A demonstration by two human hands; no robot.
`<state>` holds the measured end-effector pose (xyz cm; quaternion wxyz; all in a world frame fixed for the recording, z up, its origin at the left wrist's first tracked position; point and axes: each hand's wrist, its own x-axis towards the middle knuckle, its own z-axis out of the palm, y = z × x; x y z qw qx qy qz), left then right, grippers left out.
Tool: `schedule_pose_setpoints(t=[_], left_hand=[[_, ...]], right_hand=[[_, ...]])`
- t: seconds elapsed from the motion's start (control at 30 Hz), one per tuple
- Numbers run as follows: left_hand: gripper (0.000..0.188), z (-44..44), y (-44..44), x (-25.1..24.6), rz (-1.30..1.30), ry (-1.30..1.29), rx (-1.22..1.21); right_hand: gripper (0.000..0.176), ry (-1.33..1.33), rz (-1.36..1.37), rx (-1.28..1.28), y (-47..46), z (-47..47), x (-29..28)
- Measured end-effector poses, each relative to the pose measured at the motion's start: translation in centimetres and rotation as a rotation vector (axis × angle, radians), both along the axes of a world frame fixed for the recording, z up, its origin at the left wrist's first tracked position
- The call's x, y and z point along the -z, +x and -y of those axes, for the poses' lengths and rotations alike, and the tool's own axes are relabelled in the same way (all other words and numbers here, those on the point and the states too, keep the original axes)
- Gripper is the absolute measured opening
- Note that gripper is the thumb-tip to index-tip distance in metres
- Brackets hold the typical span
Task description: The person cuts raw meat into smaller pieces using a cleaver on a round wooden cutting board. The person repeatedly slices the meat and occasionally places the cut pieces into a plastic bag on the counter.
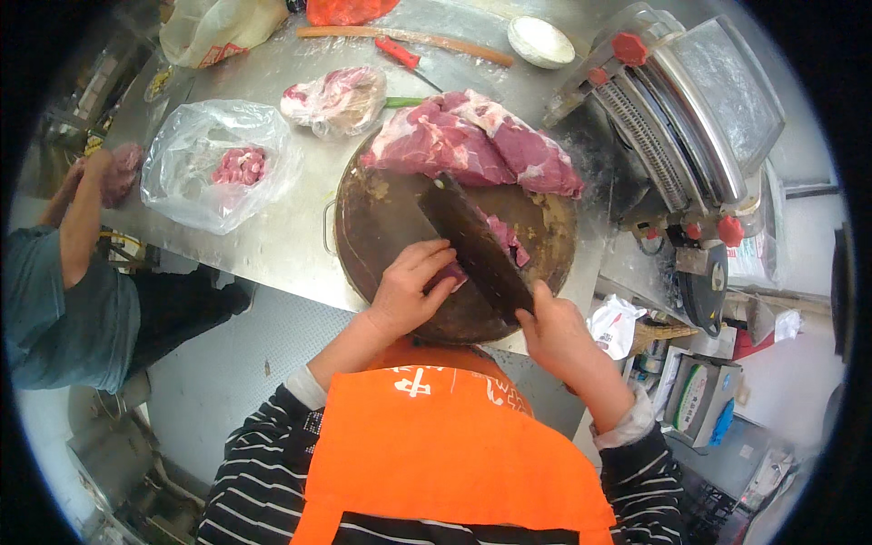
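Note:
My right hand [555, 330] grips the near end of a dark, broad-bladed cleaver [477, 248], which lies slantwise over a round chopping block [381, 225]. My left hand [412, 289] holds a small piece of red meat [446, 276] on the block, just left of the blade. Beyond the blade, on its right side, lie small cut meat pieces [507, 242]. Large slabs of raw meat [463, 139] rest across the far edge of the block. The cleaver's handle is mostly hidden by my right hand.
An open plastic bag [218, 163] with diced meat, wrapped meat [337, 102], a red-handled knife [402, 54], a wooden rod [409, 35] and a white bowl [540, 42] are on the metal table. A roller machine [671, 122] stands right. At left, another person's hands [88, 170] hold meat.

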<state>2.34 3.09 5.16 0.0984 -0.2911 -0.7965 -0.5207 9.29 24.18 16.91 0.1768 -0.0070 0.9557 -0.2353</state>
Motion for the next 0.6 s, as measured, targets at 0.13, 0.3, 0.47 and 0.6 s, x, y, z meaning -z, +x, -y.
schedule_pose_setpoints(t=[0.13, 0.3, 0.47, 0.6], left_hand=[[0.035, 1.5, 0.0, -0.2, -0.024, -0.027, -0.024], [0.027, 1.3, -0.1, 0.1, -0.033, -0.02, 0.003], [0.021, 0.8, -0.1, 0.8, -0.011, -0.024, 0.001], [0.02, 0.4, -0.2, 0.8, 0.018, -0.029, -0.014]], right_hand=[[0.025, 0.009, 0.066, 0.057, 2.6, -1.6, -1.3], [0.024, -0.004, 0.109, 0.041, 3.4, 0.2, -3.7], [0.025, 0.043, 0.238, 0.045, 3.3, 1.4, -3.1], [0.026, 0.049, 0.251, 0.034, 1.8, 2.4, -2.4]])
